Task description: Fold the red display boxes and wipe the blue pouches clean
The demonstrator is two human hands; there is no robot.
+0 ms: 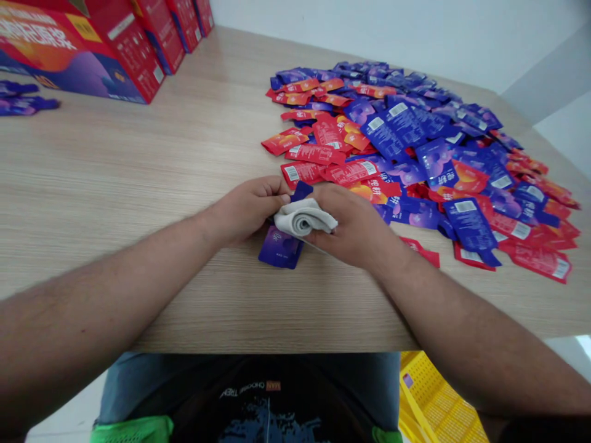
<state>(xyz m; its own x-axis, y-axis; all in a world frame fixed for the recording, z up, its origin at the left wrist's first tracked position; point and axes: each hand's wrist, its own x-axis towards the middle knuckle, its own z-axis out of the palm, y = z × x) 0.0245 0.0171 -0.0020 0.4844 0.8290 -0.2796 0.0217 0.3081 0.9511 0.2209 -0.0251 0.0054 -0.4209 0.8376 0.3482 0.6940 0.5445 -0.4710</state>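
My left hand [259,206] pinches a purple sachet [281,247] near the middle of the table, its lower part showing beneath the fingers. A rolled white cloth [302,218] is gripped in my right hand [353,227], with the spiral end of the roll facing me. The cloth lies against the sachet and covers its middle. A dark blue end of the sachet pokes up between both hands. Just beyond my right hand begins a large heap of red and purple sachets [392,132].
Red and purple printed cartons [133,58] stand at the far left, with a few purple sachets [28,101] near them. A white wall [392,31] rises behind the wooden table [184,141]. Below the front edge, at right, is a yellow plastic basket [438,400].
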